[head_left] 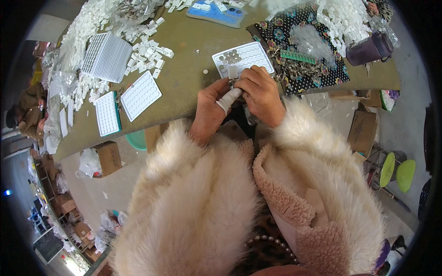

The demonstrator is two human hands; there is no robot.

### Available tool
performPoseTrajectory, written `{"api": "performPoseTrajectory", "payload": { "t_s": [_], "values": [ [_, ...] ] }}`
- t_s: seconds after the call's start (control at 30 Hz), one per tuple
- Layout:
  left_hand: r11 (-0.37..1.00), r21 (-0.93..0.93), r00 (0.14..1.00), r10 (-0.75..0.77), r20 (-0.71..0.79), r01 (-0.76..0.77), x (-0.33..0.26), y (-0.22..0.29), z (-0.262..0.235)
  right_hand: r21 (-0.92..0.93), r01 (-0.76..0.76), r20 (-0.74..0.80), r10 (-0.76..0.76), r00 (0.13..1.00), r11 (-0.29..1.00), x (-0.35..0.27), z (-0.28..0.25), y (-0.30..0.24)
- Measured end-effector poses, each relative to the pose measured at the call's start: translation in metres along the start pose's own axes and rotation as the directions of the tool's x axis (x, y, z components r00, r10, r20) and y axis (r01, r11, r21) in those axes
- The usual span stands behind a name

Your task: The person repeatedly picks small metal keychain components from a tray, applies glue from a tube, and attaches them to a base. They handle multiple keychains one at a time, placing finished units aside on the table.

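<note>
My left hand (209, 106) and my right hand (263, 95) meet over the near edge of the table, fingers closed and pressed together. Between their fingertips is a small white rectangular plastic piece (233, 71), with a bit of metal just below it. White wrapping (229, 99) covers one finger or thumb of my left hand. Directly beyond my hands lies a white tray with round hollows (258, 56). Several flat silvery discs (231, 57) rest on its left part. A single disc (206, 71) is on the table left of the tray.
White plastic pieces (149, 55) are heaped at the left, around stacked white trays (103, 57). Two more trays (140, 95) lie nearer. On the right, a patterned cloth (334, 76) holds metal parts (301, 73), beside a purple cup (368, 49). A blue phone-like object (216, 14) lies at the back.
</note>
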State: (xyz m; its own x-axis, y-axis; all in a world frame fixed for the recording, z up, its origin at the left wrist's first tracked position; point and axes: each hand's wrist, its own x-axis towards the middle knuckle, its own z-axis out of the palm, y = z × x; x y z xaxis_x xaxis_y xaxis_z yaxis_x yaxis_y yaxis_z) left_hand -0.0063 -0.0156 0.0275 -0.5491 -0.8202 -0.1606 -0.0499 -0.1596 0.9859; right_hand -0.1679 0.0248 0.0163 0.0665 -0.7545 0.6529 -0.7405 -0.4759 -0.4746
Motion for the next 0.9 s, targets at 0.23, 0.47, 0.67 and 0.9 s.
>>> {"api": "performPoseTrajectory", "payload": {
  "t_s": [0.23, 0.47, 0.67, 0.9],
  "values": [
    [0.963, -0.268, 0.998, 0.009, -0.057, -0.024, 0.012, -0.002, -0.022, 0.151, -0.098, 0.126, 0.079, 0.989, 0.984, 0.040, -0.002, 0.037],
    [0.928, -0.371, 0.999, 0.020, -0.050, -0.038, 0.009, -0.007, -0.034, -0.273, -0.031, 0.103, 0.061, 0.993, 0.962, 0.056, 0.024, 0.072],
    [0.917, -0.392, 0.985, 0.001, -0.171, -0.069, 0.008, -0.010, -0.047, -0.269, -0.037, 0.096, 0.064, 0.993, 0.963, 0.050, 0.027, 0.082],
    [0.907, -0.411, 0.970, -0.014, -0.241, -0.089, 0.003, -0.007, -0.060, -0.316, 0.029, 0.069, -0.007, 0.998, 0.948, 0.051, 0.024, 0.084]
  ]
}}
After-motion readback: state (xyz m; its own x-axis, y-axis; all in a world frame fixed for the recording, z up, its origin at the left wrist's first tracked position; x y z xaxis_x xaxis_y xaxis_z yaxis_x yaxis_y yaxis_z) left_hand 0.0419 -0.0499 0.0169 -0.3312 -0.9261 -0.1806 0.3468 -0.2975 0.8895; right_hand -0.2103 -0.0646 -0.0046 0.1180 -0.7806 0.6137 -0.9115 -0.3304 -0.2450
